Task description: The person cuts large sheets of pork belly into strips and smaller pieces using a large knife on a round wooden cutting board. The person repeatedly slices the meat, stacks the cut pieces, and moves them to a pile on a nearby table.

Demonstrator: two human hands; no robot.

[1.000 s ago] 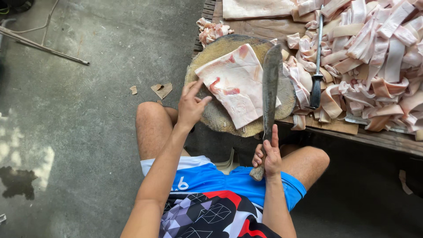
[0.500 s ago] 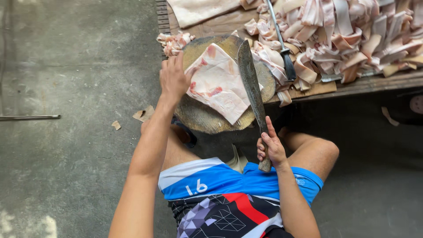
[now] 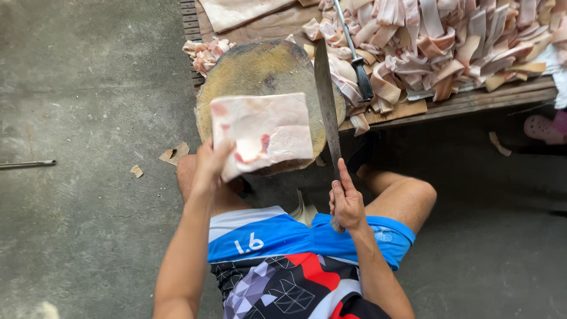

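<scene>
My left hand (image 3: 211,167) grips the near-left corner of a pale slab of fatty pork (image 3: 261,132), lifted off the round wooden chopping block (image 3: 254,68) and held above its near edge. My right hand (image 3: 345,201) is closed on the handle of a long cleaver (image 3: 326,100), whose blade points away from me along the block's right side. I sit low with both bare knees on either side of the block.
A wooden pallet (image 3: 466,100) to the right carries a heap of cut pork strips (image 3: 449,41), a second knife (image 3: 353,50) and a large slab (image 3: 236,12). Meat scraps (image 3: 204,53) lie left of the block. Cardboard bits (image 3: 174,155) and a metal rod (image 3: 26,163) lie on the concrete floor.
The pork slab lay flat on the block under my left hand; now my left hand has pulled it up and toward me. The cleaver stays beside the block.
</scene>
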